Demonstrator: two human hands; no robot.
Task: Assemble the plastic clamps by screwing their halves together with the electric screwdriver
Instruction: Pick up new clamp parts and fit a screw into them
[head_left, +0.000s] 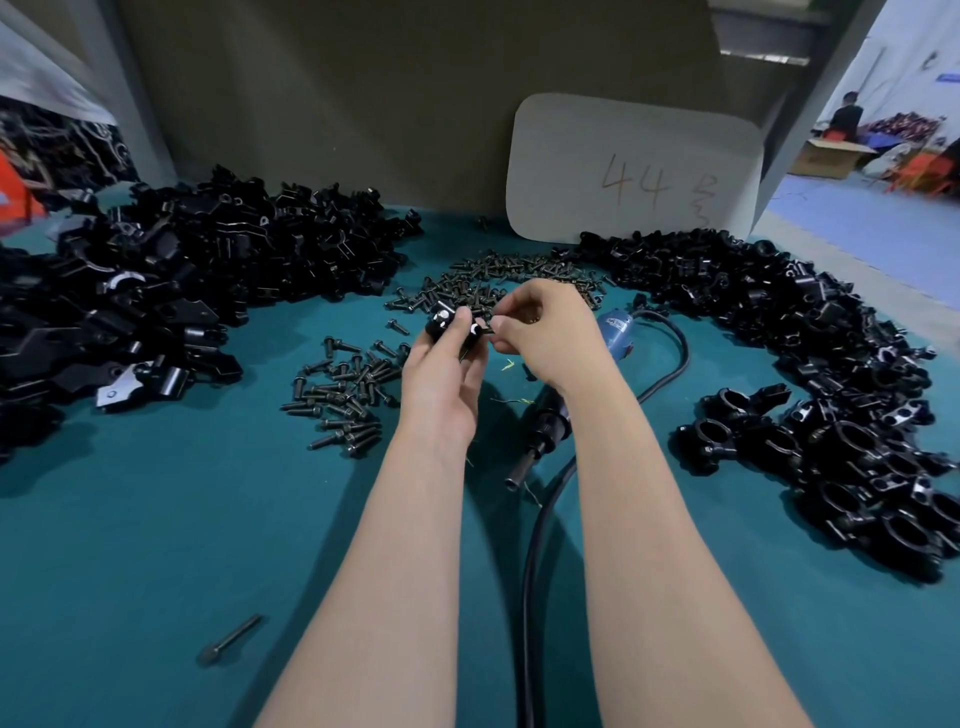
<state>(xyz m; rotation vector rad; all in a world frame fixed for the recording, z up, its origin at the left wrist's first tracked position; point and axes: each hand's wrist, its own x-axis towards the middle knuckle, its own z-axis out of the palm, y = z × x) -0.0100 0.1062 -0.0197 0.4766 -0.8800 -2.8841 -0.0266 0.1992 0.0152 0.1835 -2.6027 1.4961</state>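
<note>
Dozens of finished clamps lie right and a bigger heap of halves left, so I judge much remains. My left hand grips a clamp, my right hand pinches a screw at it, and the screwdriver lies beneath my right arm.

Over the middle of the teal tabletop, the left hand grips a black clamp and the right hand pinches a screw at its side. The screwdriver lies under the right forearm. Loose screws lie just left of the hands. A left heap and a right heap of black parts reach toward the side edges.
</note>
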